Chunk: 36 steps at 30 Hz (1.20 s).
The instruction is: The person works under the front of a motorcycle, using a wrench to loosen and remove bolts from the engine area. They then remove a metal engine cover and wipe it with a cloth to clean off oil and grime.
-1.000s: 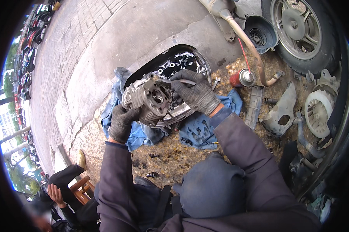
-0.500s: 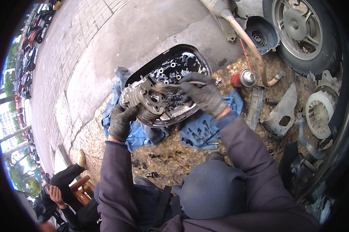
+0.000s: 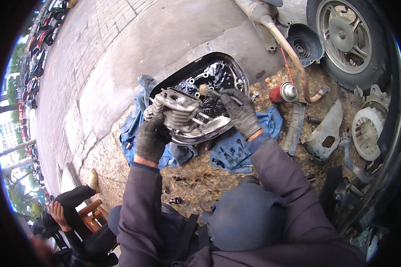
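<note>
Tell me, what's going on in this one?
A person's left hand, in a dark grey knit glove, grips a grey finned metal engine part over a black, round-cornered tray of dark liquid. The right hand, gloved alike, holds a small tan-bristled brush, its bristles apparently clear of the part. Stained blue cloth lies beside the tray.
</note>
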Available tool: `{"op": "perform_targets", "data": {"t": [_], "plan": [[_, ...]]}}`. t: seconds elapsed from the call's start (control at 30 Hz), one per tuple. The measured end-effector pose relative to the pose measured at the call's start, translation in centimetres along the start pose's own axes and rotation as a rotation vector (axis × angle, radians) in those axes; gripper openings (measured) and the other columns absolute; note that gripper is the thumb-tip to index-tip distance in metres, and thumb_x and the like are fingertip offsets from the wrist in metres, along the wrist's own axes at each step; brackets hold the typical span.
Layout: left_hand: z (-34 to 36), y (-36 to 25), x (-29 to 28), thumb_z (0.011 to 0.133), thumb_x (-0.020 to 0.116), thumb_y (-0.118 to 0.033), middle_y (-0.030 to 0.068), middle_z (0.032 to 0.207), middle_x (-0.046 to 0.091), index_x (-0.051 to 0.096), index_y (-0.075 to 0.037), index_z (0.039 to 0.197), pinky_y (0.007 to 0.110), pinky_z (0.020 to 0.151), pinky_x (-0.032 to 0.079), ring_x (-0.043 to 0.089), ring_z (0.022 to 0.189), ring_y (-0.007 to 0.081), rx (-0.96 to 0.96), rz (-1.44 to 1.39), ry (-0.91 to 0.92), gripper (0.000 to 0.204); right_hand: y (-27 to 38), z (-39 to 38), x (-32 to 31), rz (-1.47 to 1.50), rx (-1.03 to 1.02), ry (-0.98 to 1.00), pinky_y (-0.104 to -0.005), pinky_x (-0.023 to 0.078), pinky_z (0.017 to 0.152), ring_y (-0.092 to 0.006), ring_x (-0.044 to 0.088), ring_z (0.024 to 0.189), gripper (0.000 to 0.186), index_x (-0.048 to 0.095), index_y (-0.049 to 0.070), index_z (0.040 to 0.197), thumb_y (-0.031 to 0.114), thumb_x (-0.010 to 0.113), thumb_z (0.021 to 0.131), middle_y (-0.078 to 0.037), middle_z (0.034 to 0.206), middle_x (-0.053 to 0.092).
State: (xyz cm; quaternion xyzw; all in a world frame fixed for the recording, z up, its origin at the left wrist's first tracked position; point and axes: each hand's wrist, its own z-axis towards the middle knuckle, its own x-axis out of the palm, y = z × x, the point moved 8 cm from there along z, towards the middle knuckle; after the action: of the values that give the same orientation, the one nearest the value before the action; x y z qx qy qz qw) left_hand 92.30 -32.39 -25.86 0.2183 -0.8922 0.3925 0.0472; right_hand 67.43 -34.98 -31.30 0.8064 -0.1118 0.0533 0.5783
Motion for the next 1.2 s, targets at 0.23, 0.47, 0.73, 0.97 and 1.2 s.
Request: {"op": "perform_targets", "data": {"t": [0.23, 0.47, 0.73, 0.97, 1.2], "plan": [[-0.1, -0.7, 1.8, 0.096, 0.061, -0.032, -0.0066, 0.062, 0.039, 0.059, -0.012, 0.091, 0.023, 0.046, 0.031, 0.039, 0.053, 0.0069, 0.046, 0.183, -0.027, 0.021, -1.8, 0.7, 2.6, -0.075, 0.006, -0.044, -0.034, 0.052, 0.071, -0.0199, 0.065, 0.078, 0.028, 0.066, 0.001, 0.096, 0.028, 0.06, 0.095, -0.012, 0.081, 0.067], [-0.4, -4.5, 1.0, 0.088, 0.067, -0.036, 0.0136, 0.084, 0.07, 0.073, 0.002, 0.084, 0.036, 0.067, 0.051, 0.064, 0.069, 0.024, 0.373, 1.085, -0.154, 0.039, 1.3, 3.6, 1.7, -0.422, -0.097, -0.066, -0.0386, 0.052, 0.072, -0.0307, 0.066, 0.075, 0.032, 0.067, 0.003, 0.089, 0.035, 0.06, 0.091, -0.016, 0.079, 0.068], [-2.4, -7.2, 1.8, 0.084, 0.07, -0.035, 0.0174, 0.087, 0.07, 0.071, 0.004, 0.078, 0.035, 0.077, 0.05, 0.067, 0.084, 0.0228, 0.815, 1.224, -0.134, 0.04, 4.4, 4.6, 3.3, -0.636, -0.269, -0.035, -0.0454, 0.051, 0.075, -0.0384, 0.064, 0.079, 0.033, 0.067, 0.002, 0.084, 0.033, 0.057, 0.09, -0.02, 0.08, 0.067], [-1.6, -5.1, -0.9, 0.092, 0.066, -0.026, 0.0051, 0.082, 0.066, 0.065, 0.0, 0.1, 0.024, 0.066, 0.052, 0.059, 0.066, 0.0114, 0.467, 0.385, -0.17, 0.027, 7.5, 4.9, 6.2, -0.963, -0.361, 0.116, -0.0468, 0.051, 0.081, -0.0392, 0.065, 0.087, 0.033, 0.068, 0.003, 0.086, 0.032, 0.053, 0.092, -0.022, 0.085, 0.068], [0.5, -1.4, 1.0, 0.09, 0.068, -0.02, 0.0093, 0.102, 0.062, 0.056, 0.0, 0.119, 0.03, 0.072, 0.058, 0.062, 0.088, 0.0177, 0.455, 0.559, -0.152, 0.037, 5.0, 3.2, 10.7, -0.869, -0.181, 0.086, -0.0402, 0.054, 0.081, -0.0317, 0.068, 0.086, 0.024, 0.068, 0.007, 0.09, 0.03, 0.06, 0.087, -0.015, 0.087, 0.07]]}}
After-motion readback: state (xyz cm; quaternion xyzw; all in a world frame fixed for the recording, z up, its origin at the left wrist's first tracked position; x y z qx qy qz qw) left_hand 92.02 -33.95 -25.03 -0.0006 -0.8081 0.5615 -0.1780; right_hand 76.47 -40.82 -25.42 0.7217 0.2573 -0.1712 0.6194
